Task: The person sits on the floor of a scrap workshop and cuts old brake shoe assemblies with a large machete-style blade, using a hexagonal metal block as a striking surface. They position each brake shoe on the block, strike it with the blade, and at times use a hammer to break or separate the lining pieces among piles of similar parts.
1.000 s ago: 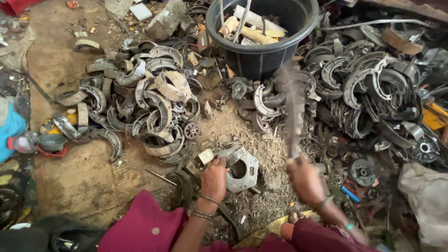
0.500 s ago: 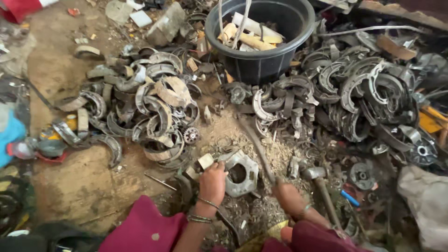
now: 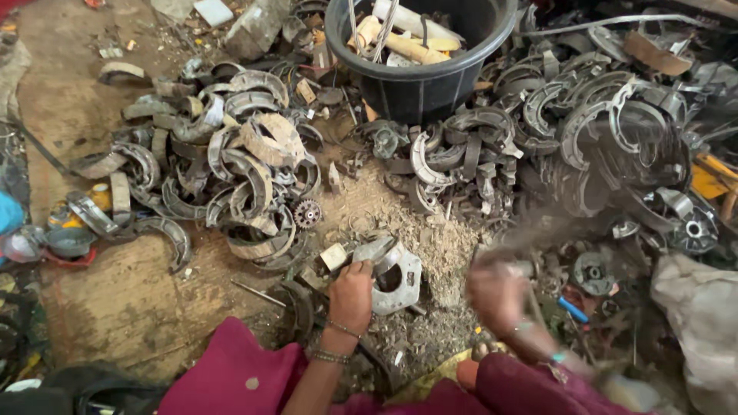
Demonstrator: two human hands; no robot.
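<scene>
**Mia:** What is the left hand (image 3: pixel 351 296) doing?

**Sam:** Its fingers are curled down on a grey metal plate (image 3: pixel 396 278) with a round hole in it. The plate lies on the dirt right under and just past the fingertips. A curved brake shoe (image 3: pixel 374 249) sits on the plate, touching the top of the fingers.

**Mia:** And the right hand (image 3: pixel 496 296)?

**Sam:** It is all blurry. The fingers look closed around a handle (image 3: pixel 538 238), but I cannot tell for sure. The handle is a smeared streak going up and away from the fingers.

**Mia:** What else is near?

**Sam:** A little gear (image 3: pixel 307 213) lies off to the left, past the left fingers. A big heap of brake shoes (image 3: pixel 231 161) is farther that way. A black tub (image 3: pixel 419 81) stands far ahead of both hands.
</scene>
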